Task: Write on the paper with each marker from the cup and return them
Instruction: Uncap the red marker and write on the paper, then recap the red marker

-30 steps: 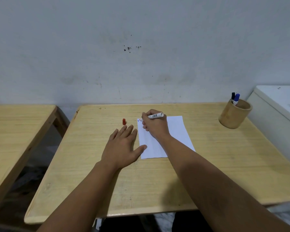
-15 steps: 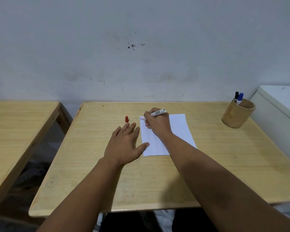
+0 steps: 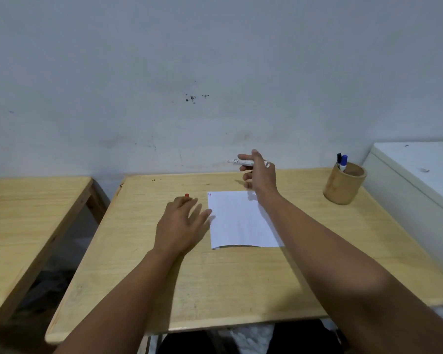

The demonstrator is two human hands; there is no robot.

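Note:
A white sheet of paper (image 3: pixel 241 221) lies on the wooden table (image 3: pixel 241 277), with small blue and red marks at its top left corner. My right hand (image 3: pixel 260 175) is raised above the paper's far edge and holds an uncapped white marker (image 3: pixel 242 161) level, tip pointing left. My left hand (image 3: pixel 180 221) rests flat on the table left of the paper, fingertips touching a red cap (image 3: pixel 187 195). A bamboo cup (image 3: pixel 344 183) at the table's far right holds a black marker (image 3: pixel 339 158) and a blue marker (image 3: pixel 343 161).
A white cabinet (image 3: pixel 420 175) stands right of the table, close to the cup. A second wooden table (image 3: pixel 23 213) stands to the left across a gap. A grey wall runs just behind the table.
My right hand has lifted the marker off the paper's top left corner and moved it up and to the right. My left hand has slid forward onto the red cap.

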